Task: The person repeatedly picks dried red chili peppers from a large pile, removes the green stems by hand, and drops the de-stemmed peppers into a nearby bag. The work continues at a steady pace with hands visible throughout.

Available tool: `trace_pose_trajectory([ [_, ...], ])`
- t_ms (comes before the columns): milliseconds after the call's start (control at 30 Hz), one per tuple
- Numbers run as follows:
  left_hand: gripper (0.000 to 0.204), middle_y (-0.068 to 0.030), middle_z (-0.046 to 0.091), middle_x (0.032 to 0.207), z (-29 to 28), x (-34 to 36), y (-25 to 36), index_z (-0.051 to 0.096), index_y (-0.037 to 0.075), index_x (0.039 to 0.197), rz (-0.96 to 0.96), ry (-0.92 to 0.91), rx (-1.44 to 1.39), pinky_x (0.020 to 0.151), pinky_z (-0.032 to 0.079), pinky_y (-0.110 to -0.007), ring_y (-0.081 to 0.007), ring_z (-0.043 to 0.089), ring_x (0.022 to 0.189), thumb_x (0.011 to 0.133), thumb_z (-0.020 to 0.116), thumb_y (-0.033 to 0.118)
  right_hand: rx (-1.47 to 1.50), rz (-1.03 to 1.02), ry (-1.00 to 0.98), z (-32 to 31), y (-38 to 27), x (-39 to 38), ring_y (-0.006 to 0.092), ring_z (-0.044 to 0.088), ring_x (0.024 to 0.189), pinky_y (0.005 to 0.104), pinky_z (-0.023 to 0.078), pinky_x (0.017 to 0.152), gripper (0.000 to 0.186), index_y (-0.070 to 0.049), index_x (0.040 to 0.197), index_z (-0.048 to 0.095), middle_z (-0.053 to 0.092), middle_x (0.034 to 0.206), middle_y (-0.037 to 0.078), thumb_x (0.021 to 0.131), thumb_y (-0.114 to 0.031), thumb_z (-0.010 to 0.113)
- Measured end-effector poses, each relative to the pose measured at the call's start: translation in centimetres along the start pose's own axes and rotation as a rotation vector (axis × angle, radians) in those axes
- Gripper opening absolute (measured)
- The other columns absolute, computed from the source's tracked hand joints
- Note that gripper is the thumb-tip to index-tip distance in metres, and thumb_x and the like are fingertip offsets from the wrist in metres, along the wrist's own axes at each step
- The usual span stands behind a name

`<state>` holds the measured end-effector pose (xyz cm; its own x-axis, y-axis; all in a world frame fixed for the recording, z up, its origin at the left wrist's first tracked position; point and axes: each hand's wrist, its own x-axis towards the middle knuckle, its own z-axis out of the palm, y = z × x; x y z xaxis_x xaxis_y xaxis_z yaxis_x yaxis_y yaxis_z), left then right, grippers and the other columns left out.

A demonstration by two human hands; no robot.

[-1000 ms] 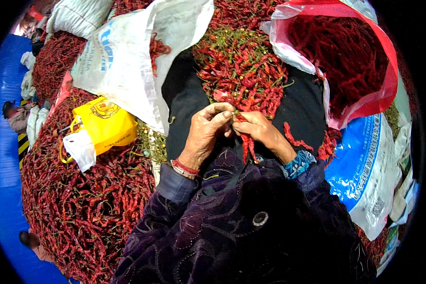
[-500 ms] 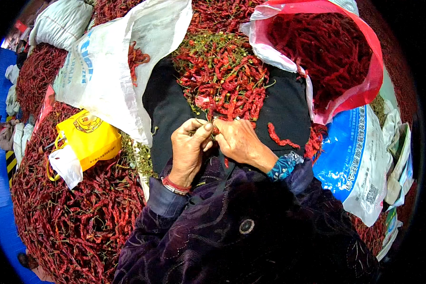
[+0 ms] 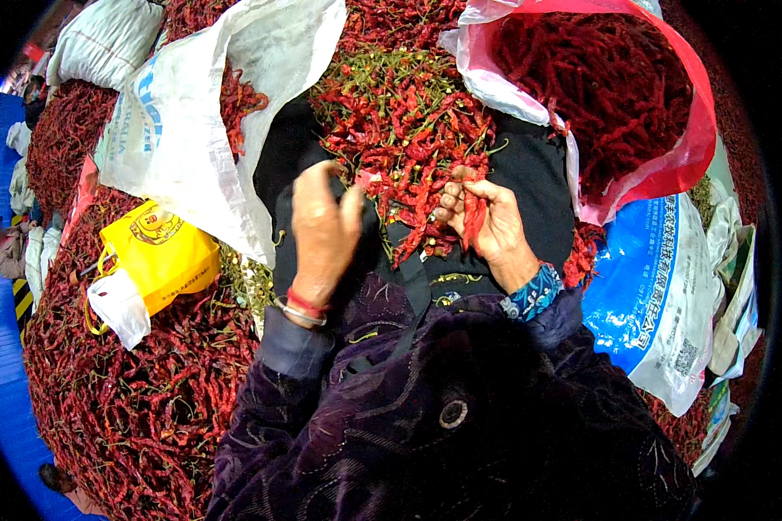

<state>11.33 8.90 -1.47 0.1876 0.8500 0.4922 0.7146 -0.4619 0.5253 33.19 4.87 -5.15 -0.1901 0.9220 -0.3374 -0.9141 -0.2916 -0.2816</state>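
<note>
- Head view: your right hand (image 3: pixel 487 227) is curled around a red dried chilli (image 3: pixel 473 219).
- Your left hand (image 3: pixel 323 230) is raised, fingers loosely spread and empty, just left of the chilli pile (image 3: pixel 400 122) on the black cloth (image 3: pixel 539 174).
- The red-lined sack (image 3: pixel 660 174) of chillies lies beyond your right hand.

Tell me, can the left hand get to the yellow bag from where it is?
Probably yes. The left hand is open over the lap, and the yellow bag lies on its own side on the chilli heap. Only the edge of the white sack lies between them.
</note>
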Motion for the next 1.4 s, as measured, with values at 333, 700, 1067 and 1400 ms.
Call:
trace_pose_trajectory([
  [333, 0.018, -0.0116, 0.054, 0.075, 6.7, -0.8, 1.4, 0.052, 0.002, 0.082, 0.038, -0.122, -0.182, 0.067, 0.043, -0.036, -0.0266, 0.053, 0.074, 0.07, 0.066, 0.003, -0.331, 0.034, -0.082, 0.8, -1.3, -0.6, 0.0072, 0.031, 0.038, 0.022, 0.026, 0.036, 0.03, -0.004, 0.086, 0.053, 0.038, 0.053, -0.001, 0.091, -0.03, 0.041],
  [700, 0.012, 0.003, 0.055, 0.075, 1.0, -0.8, 3.2, 0.055, 0.003, 0.085, -0.506, 0.074, -0.859, 0.059, 0.042, -0.018, -0.0027, 0.05, 0.068, 0.079, 0.065, 0.0, -0.726, 0.104, -0.056, 4.8, 0.8, -1.2, 0.0032, 0.033, 0.041, 0.0189, 0.026, 0.036, 0.021, -0.001, 0.104, 0.056, 0.04, 0.056, -0.005, 0.087, -0.008, 0.046],
  [1067, 0.008, -0.0017, 0.06, 0.085, 2.4, -2.3, 2.5, 0.061, -0.001, 0.093, -0.243, 0.002, -0.719, 0.073, 0.045, -0.021, -0.0081, 0.056, 0.079, 0.086, 0.056, 0.001, -0.904, 0.069, -0.012, 4.5, 2.5, 0.9, 0.0036, 0.033, 0.041, 0.0203, 0.026, 0.036, 0.018, -0.005, 0.089, 0.056, 0.041, 0.055, -0.005, 0.089, -0.022, 0.049],
  [1400, 0.013, -0.0046, 0.062, 0.09, -0.5, -5.0, 2.6, 0.059, -0.002, 0.097, -0.597, -0.081, -0.932, 0.077, 0.046, -0.023, -0.0108, 0.059, 0.082, 0.084, 0.056, -0.003, -0.367, 0.044, 0.048, 1.3, 1.0, 1.2, 0.0066, 0.035, 0.039, 0.0212, 0.028, 0.035, 0.014, -0.008, 0.09, 0.053, 0.048, 0.063, 0.002, 0.085, -0.021, 0.051],
])
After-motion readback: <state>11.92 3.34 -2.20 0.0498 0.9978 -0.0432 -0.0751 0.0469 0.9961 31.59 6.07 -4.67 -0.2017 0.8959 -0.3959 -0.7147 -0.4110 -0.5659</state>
